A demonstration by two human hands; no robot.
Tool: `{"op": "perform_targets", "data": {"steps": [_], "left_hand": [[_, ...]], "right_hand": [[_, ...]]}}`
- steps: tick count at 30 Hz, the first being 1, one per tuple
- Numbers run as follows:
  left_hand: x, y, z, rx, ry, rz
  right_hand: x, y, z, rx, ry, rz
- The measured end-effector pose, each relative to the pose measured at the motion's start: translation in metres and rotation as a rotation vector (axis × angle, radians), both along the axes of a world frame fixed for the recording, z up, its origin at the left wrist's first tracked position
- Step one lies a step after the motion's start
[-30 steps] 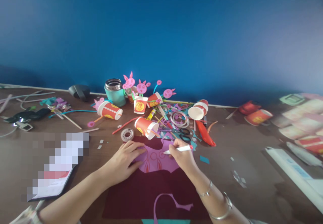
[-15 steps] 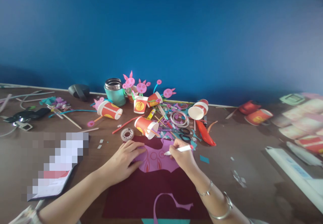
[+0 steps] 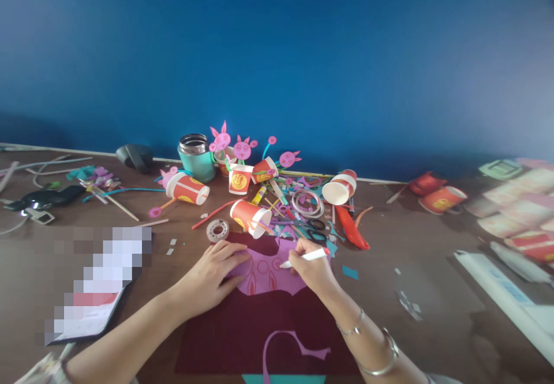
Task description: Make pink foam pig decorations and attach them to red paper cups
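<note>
My right hand (image 3: pixel 310 264) grips a white marker (image 3: pixel 315 255) with a red end, its tip down at a purple sheet of paper (image 3: pixel 291 282). Red circles and pointed ear-like outlines are drawn on that sheet. My left hand (image 3: pixel 219 271) lies flat over the sheet's left side, fingers stretched out. Beneath the purple paper is a dark maroon sheet (image 3: pixel 242 338). A curved purple paper scrap (image 3: pixel 277 341) rests on its near part.
Beyond my hands are a tape roll (image 3: pixel 217 230), a tipped red paper cup (image 3: pixel 244 215), black-handled scissors (image 3: pixel 318 229) and a red balloon-like piece (image 3: pixel 352 229). Cups with pink paper animal heads stand beside a teal flask (image 3: pixel 197 162). A pixelated phone-like object (image 3: pixel 95 309) lies left.
The marker tip has shifted only very slightly around the rightmost red circle. My left hand stays in place on the paper.
</note>
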State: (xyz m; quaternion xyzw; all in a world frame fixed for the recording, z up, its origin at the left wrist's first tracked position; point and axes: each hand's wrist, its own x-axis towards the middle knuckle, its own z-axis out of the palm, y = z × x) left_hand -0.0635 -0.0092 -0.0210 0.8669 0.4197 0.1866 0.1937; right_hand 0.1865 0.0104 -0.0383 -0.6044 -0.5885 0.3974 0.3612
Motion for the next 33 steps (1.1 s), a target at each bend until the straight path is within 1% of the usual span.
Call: {"op": "perform_targets", "data": {"steps": [8,14,20,27,33], "left_hand": [[0.0000,-0.0002,0.0001,-0.015,0.018,0.005],[0.0000,-0.0001,0.0001,-0.022,0.022,0.002],[0.0000,0.0002,-0.0008,-0.023,0.023,0.000],[0.0003,0.0002,-0.0006,-0.022,0.018,0.003],[-0.0002,0.0001,-0.0018,-0.026,0.026,-0.002]], "right_hand": [[-0.0014,-0.0010,0.0037,-0.013,0.007,-0.004],[-0.0010,0.0009,0.0060,-0.037,0.065,-0.049],[-0.0018,-0.0001,0.0047,0.002,0.034,-0.022],[-0.0020,-0.0007,0.0050,-0.014,0.030,0.004],[-0.0027,-0.0003,0.0041,-0.014,0.013,-0.005]]}}
